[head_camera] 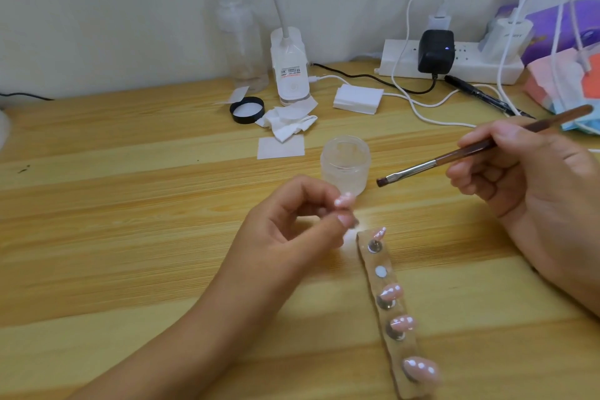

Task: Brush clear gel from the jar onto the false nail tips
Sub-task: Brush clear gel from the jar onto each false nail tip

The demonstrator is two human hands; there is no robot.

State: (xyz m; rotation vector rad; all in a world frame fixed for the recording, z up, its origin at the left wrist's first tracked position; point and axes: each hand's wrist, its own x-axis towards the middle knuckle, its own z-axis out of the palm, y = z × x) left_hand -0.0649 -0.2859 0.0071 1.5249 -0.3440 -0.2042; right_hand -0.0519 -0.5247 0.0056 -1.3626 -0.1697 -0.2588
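Nearest the near edge of the pale pine-grain wooden desk [130, 269], right of centre: brown felt-like holder strip [376, 258], flat, running toward that edge. Four glossy pink almond false nail tips [402, 322] perched on round metal studs along it; one white disc slot [381, 271] bare.

Just past the strip's far end: left hand [292, 221], fingers curled, thumb and forefinger pinching what looks like a fifth pink tip [344, 200] on its stud, held above the desk. Blurred there, so not certain.

Right hand [526, 172] in the air toward the right edge, gripping a thin brown-handled flat brush [461, 153] pen-style at mid-handle. Bristles aimed at the jar, clear of it, not dipped.

Small frosted clear plastic jar [345, 162], lid off, mid-desk, directly behind the left fingertips.

Handling, best guess:
- Tips: feather-light, thin stiff plastic, slick on top. Hold by the stud, never the face.
- Jar: light, probably tippy. Dip gently or steady it.
- Gel: likely thick and stringy. Load sparingly.
- Brush hairs: soft, light pressure only.

Further back: white square wipe [281, 147], crumpled white tissues [285, 123], round black jar lid [247, 110] inside up, stack of white cotton pads [357, 99].

Along the far edge: clear spray bottle [242, 45], white clip-lamp base [290, 68], white power strip [470, 62] with black adapter [435, 50] and white cables, black pen [480, 94].

Far right corner: purple box [552, 29], pink bag [558, 81]. Plain white wall behind. Desk flat, smooth, evenly lit.
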